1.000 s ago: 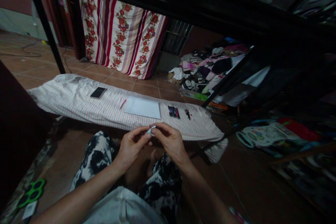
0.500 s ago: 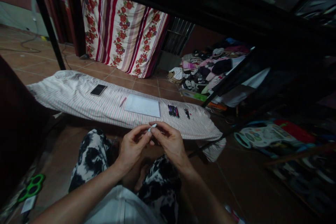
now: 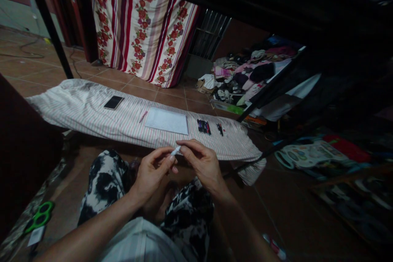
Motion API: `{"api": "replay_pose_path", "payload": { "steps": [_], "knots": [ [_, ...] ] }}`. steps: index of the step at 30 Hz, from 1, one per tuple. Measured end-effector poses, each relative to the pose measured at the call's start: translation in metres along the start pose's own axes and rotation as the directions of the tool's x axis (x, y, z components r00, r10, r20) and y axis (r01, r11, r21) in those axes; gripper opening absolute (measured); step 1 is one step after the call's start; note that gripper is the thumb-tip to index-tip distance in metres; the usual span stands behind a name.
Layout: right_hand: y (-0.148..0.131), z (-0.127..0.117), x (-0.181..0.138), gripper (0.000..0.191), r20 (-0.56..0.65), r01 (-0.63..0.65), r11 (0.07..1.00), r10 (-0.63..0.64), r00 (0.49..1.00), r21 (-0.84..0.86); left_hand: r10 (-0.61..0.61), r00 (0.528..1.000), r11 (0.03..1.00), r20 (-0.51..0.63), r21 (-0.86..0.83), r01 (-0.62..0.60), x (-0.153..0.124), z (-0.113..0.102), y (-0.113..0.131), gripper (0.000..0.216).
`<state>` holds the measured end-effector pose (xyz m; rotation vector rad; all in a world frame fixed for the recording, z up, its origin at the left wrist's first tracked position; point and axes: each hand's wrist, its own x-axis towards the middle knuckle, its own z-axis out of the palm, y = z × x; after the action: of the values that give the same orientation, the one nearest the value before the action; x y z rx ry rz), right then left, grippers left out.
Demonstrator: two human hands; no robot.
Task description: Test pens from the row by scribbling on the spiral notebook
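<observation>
A small white tube-like piece with a narrow end is held up between my two hands, above my lap. My left hand pinches its body between thumb and forefinger. The thumb and forefinger of my right hand close around its narrow end. Beyond my hands, a spiral notebook lies open on a striped cloth. Beside the notebook on its left is a pink pen. To its right lie a row of several dark pens and a smaller group of dark pieces.
A phone rests on the cloth's left part. Dark metal bars cross overhead and at the sides. A floral curtain hangs behind, with a clothes pile to its right. Green-handled scissors are at lower left.
My right thumb has slid back off the tube's body toward its narrow end, so more of the white piece shows. The view has shifted slightly.
</observation>
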<state>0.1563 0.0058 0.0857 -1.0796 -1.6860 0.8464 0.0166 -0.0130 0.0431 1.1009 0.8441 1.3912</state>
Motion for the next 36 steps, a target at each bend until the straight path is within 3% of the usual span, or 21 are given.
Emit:
{"api": "replay_pose_path", "payload": {
  "steps": [4,16,21,30,36],
  "knots": [
    [-0.001,-0.002,0.001,0.013,0.019,0.053,0.998,-0.053,0.998,-0.015,-0.004,1.000,1.000,0.017,0.000,0.004,0.000,0.001,0.000,0.027],
    [0.002,0.003,0.003,0.014,-0.008,-0.029,0.998,0.029,1.000,-0.047,0.004,1.000,0.999,-0.002,0.032,-0.004,-0.001,-0.002,0.000,0.026],
    [0.003,0.003,0.003,0.020,0.042,-0.077,0.997,0.076,0.996,0.024,0.003,1.000,1.000,0.019,0.014,-0.003,0.000,-0.003,-0.003,0.026],
    [-0.003,-0.005,0.004,0.012,0.106,0.086,0.992,-0.075,0.991,-0.095,-0.016,0.998,1.000,0.054,0.007,0.015,0.000,-0.004,-0.002,0.025],
    [-0.004,-0.007,0.005,0.010,0.126,0.076,0.987,-0.058,0.990,-0.143,-0.016,0.999,0.999,0.039,0.039,0.015,0.002,-0.005,-0.005,0.025]
  ]
}}
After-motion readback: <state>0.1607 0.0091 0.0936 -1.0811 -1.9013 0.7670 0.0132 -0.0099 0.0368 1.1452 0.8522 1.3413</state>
